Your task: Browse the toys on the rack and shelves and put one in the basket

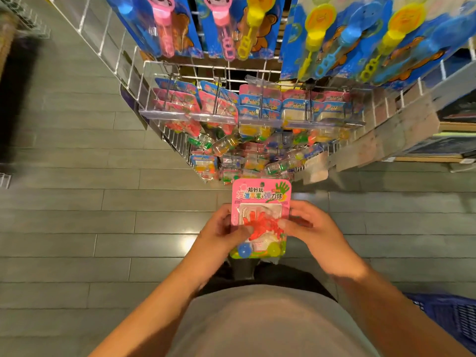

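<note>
Both hands, left hand (223, 229) and right hand (310, 225), grip the toy card (261, 202) (pink).

I hold a pink toy card (260, 202) upright in front of me, face toward me, my left hand (221, 234) gripping its left edge and my right hand (313, 234) its right. Under its clear blister sit an orange sticky hand, a blue ball and a yellow-green ball. Beyond it stands the wire rack (164, 81), hung with similar cards and bubble wands. The blue basket (445, 315) sits low at my right.
</note>
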